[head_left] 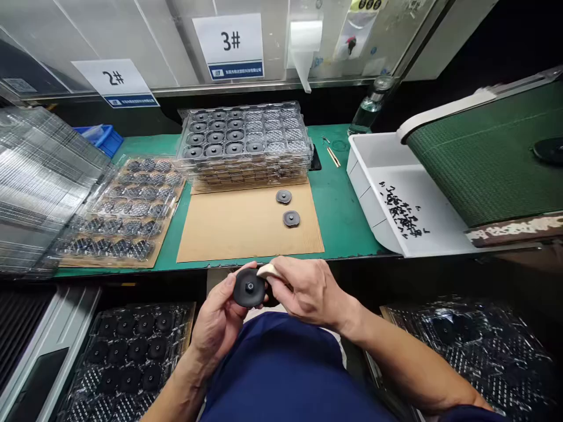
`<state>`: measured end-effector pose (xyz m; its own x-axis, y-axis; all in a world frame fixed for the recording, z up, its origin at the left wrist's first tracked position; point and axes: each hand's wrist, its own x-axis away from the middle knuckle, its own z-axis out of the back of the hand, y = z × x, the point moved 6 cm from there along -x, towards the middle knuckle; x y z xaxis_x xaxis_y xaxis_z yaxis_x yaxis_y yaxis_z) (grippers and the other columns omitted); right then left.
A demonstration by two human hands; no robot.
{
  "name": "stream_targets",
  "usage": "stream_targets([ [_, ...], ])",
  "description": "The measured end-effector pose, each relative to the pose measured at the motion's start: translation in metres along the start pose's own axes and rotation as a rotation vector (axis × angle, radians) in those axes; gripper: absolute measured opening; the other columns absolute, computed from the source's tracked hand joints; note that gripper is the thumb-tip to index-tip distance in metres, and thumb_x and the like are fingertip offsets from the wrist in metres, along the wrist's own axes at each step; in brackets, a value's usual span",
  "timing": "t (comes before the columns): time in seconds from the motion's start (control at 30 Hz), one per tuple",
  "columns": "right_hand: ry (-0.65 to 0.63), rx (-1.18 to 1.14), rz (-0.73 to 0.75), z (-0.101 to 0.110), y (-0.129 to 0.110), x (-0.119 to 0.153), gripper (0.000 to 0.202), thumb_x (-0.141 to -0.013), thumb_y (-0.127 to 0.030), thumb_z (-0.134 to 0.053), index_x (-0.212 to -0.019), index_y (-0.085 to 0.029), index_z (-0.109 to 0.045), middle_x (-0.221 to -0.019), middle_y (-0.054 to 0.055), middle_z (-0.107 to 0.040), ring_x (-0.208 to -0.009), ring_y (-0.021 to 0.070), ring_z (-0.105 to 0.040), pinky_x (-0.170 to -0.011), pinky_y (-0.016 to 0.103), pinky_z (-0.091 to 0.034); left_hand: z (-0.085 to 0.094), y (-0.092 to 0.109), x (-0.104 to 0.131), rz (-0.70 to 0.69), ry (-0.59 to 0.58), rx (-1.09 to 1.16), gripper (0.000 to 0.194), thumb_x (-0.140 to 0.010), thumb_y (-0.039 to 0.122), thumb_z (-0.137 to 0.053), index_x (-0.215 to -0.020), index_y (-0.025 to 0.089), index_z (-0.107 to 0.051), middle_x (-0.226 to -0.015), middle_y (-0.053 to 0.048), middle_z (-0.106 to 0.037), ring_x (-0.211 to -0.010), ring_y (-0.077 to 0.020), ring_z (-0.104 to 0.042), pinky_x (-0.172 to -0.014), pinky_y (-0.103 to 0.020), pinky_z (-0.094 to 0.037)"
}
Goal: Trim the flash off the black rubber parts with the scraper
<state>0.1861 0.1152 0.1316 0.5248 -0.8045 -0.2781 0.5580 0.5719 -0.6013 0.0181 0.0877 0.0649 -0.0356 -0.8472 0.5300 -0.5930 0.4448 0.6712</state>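
Observation:
My left hand (220, 310) is closed round the edge of a black rubber disc (250, 288) with a small raised stub at its middle. The disc is held tilted towards me, just off the bench's front edge. In my right hand (310, 290), closed fingers grip a smooth cream-coloured piece (269, 271) whose kind I cannot make out. Its tip meets the disc's upper right rim. Beyond my hands, a dark disc (284, 196) and a second dark disc (291, 218) lie on brown cardboard (233, 225).
Stacked clear plastic trays (246, 167) hold black discs at the back. Left stands another filled tray (132, 205) beside piled clear trays (39, 187). Tweezers (333, 156), a bottle (372, 108), a white bin (373, 217) with black scraps and a green conveyor belt (488, 152) are right.

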Motion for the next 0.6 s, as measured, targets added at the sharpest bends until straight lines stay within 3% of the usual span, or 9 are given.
stream_targets([
  [0.13, -0.051, 0.025, 0.028, -0.004, -0.002, -0.005, 0.018, -0.101, -0.025, -0.047, -0.084, -0.021, -0.053, -0.072, -0.002, -0.058, -0.061, 0.0109, -0.048, -0.061, 0.028, -0.026, 0.0, 0.002, -0.001, 0.002, -0.022, 0.043, 0.041, -0.082, 0.042, -0.082, -0.112, 0.013, -0.081, -0.094, -0.009, -0.077, -0.074, -0.0181, -0.069, -0.065, -0.027, -0.061],
  [0.27, 0.009, 0.089, 0.057, -0.003, -0.004, -0.009, 0.018, -0.104, -0.029, -0.047, -0.089, -0.021, -0.053, -0.077, -0.002, -0.059, -0.066, 0.0124, -0.05, -0.063, 0.03, -0.027, -0.002, -0.004, -0.006, 0.06, -0.131, 0.02, 0.032, -0.083, 0.041, -0.081, -0.101, 0.014, -0.082, -0.088, -0.008, -0.077, -0.071, -0.0179, -0.067, -0.061, -0.028, -0.06],
  [0.43, -0.055, 0.137, 0.034, -0.007, -0.002, -0.009, 0.016, -0.103, -0.026, -0.046, -0.088, -0.021, -0.051, -0.074, -0.002, -0.056, -0.064, 0.013, -0.048, -0.062, 0.031, -0.026, 0.007, -0.002, -0.014, 0.035, -0.073, 0.065, 0.041, -0.083, 0.043, -0.082, -0.113, 0.016, -0.08, -0.096, -0.008, -0.078, -0.077, -0.0186, -0.069, -0.067, -0.028, -0.061],
  [0.6, -0.103, 0.244, 0.168, -0.007, -0.011, -0.02, 0.018, -0.105, -0.023, -0.04, -0.098, -0.02, -0.056, -0.083, 0.002, -0.06, -0.071, 0.0158, -0.05, -0.064, 0.032, -0.026, -0.002, -0.012, -0.017, 0.195, -0.215, 0.087, 0.029, -0.082, 0.043, -0.083, -0.085, 0.014, -0.081, -0.076, -0.006, -0.075, -0.063, -0.0169, -0.066, -0.057, -0.027, -0.058],
])
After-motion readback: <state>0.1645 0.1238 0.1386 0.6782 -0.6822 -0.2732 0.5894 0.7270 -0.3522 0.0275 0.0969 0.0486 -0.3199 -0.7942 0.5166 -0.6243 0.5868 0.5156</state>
